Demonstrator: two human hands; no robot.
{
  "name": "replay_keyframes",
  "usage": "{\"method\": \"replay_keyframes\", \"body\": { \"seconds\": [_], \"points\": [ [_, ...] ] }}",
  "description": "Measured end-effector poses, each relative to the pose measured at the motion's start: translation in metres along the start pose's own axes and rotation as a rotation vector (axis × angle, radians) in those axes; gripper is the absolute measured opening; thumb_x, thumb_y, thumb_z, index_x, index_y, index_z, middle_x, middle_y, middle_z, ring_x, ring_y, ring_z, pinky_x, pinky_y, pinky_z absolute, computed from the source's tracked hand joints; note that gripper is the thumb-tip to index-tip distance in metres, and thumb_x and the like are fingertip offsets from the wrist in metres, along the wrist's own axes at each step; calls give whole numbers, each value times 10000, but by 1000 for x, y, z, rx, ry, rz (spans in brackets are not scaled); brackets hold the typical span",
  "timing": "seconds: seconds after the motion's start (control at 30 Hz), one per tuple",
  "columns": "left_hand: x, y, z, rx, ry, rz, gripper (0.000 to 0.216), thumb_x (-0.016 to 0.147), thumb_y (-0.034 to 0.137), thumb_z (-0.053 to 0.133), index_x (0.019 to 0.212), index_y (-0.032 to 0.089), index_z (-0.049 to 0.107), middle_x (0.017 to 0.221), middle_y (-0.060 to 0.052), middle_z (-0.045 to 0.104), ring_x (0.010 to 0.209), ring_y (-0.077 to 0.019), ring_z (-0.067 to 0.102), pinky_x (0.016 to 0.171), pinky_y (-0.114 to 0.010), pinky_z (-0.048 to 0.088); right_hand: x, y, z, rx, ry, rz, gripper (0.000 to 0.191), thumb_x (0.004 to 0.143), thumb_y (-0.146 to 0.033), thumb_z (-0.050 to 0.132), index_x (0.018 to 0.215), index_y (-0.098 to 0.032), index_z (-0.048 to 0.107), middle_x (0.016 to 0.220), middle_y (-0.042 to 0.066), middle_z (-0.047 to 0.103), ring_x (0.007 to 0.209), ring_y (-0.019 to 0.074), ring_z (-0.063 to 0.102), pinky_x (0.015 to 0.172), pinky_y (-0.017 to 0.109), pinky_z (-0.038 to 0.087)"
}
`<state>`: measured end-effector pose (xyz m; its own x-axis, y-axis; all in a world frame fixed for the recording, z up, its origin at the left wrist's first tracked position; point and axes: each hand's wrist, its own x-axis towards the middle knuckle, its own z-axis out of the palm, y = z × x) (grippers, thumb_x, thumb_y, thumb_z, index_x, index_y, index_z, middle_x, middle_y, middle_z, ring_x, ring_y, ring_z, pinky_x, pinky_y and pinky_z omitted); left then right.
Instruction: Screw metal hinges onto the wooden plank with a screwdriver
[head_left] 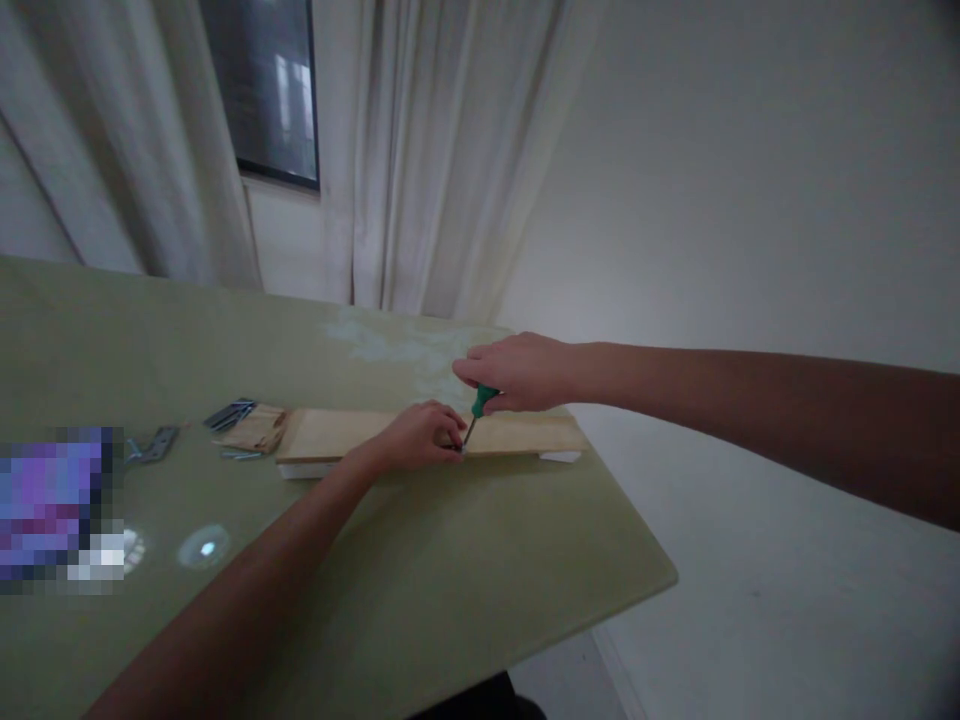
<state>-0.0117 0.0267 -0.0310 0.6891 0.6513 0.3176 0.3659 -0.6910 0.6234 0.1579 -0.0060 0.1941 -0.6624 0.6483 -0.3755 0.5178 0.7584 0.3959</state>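
Note:
A pale wooden board (341, 432) lies along the table, raised on white pieces (561, 457) at its underside. My right hand (517, 370) is closed around the green handle of a screwdriver (481, 402), whose shaft slants down to the board's near edge. Beside the tip, my left hand (424, 437) rests on the board with its fingers pinched. Something small seems to be at those fingertips, partly hidden and too small to name.
Left of the board lie several metal pieces (229, 413) by a brown paper-like packet (253, 428). Farther left are a grey metal bracket (160, 443) and a blurred-out purple screen (49, 500). The table's (525, 560) right edge runs near a white wall.

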Motion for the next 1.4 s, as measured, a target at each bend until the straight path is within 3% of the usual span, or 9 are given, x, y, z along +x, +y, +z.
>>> {"method": "replay_keyframes", "body": {
  "seconds": [0.2, 0.37, 0.5, 0.7, 0.9, 1.13, 1.3, 1.33, 1.4],
  "points": [
    [6, 25, 9, -182, 225, -113, 161, 913, 336, 773, 985, 198, 813, 992, -62, 828, 903, -225, 729, 842, -313, 516, 2, -8, 1, 28, -60, 265, 424, 1067, -541, 594, 1150, -161, 764, 1140, 193, 797, 1044, 330, 763, 694, 337, 419],
    [10, 30, 15, -304, 229, -107, 154, 925, 272, 714, 855, 176, 811, 776, -26, 786, 702, -164, 643, 703, -272, 468, -13, 5, 0, -97, 16, -105, 323, 1011, -356, 737, 1292, -216, 661, 1273, 113, 741, 998, 244, 725, 624, 304, 325],
    [11, 23, 16, -421, 240, -108, 177, 896, 316, 759, 831, 164, 822, 794, -46, 797, 735, -177, 669, 722, -281, 509, -18, 12, 14, -292, 150, -313, 217, 1137, -232, 487, 1247, -221, 673, 1218, 119, 728, 977, 227, 691, 656, 319, 326],
    [13, 24, 18, -447, 269, -112, 152, 873, 300, 786, 915, 163, 837, 883, -69, 824, 790, -186, 701, 755, -291, 537, -14, 2, 23, -119, 24, 160, 327, 1121, -446, 553, 1166, -173, 727, 1031, 146, 786, 922, 260, 735, 727, 320, 402],
    [8, 23, 8, -428, 165, -79, 167, 919, 299, 717, 882, 163, 806, 848, -60, 802, 764, -179, 687, 735, -290, 523, -23, 18, 12, -225, 58, -269, 233, 1111, -299, 581, 1330, -241, 639, 1265, 115, 733, 1024, 230, 710, 680, 307, 357],
    [13, 23, 12, -476, 255, -95, 186, 892, 335, 752, 847, 164, 810, 800, -52, 794, 750, -180, 695, 721, -283, 523, -18, 6, 14, -27, 23, 224, 517, 1116, -610, 460, 1205, -168, 713, 1031, 166, 790, 900, 285, 744, 640, 329, 362],
    [12, 25, 10, -444, 216, -78, 240, 930, 369, 722, 886, 159, 831, 846, -62, 819, 774, -193, 711, 726, -293, 532, -16, 18, 9, -329, 83, -357, 307, 1158, -315, 423, 1350, -241, 652, 1218, 134, 767, 1059, 266, 720, 738, 345, 402],
    [12, 25, 9, -462, 197, -93, 241, 920, 379, 739, 894, 159, 834, 851, -62, 822, 768, -192, 711, 715, -291, 532, -15, 18, 8, -349, 72, -399, 336, 1166, -290, 379, 1317, -243, 676, 1180, 128, 776, 1040, 259, 721, 762, 351, 408],
    [12, 27, 9, -488, 192, -127, 235, 880, 387, 788, 892, 157, 832, 824, -58, 815, 733, -187, 699, 687, -285, 523, -12, 13, 9, -288, 37, -231, 390, 1173, -351, 362, 1240, -219, 723, 1060, 130, 795, 950, 255, 732, 769, 353, 421]
  ]
}}
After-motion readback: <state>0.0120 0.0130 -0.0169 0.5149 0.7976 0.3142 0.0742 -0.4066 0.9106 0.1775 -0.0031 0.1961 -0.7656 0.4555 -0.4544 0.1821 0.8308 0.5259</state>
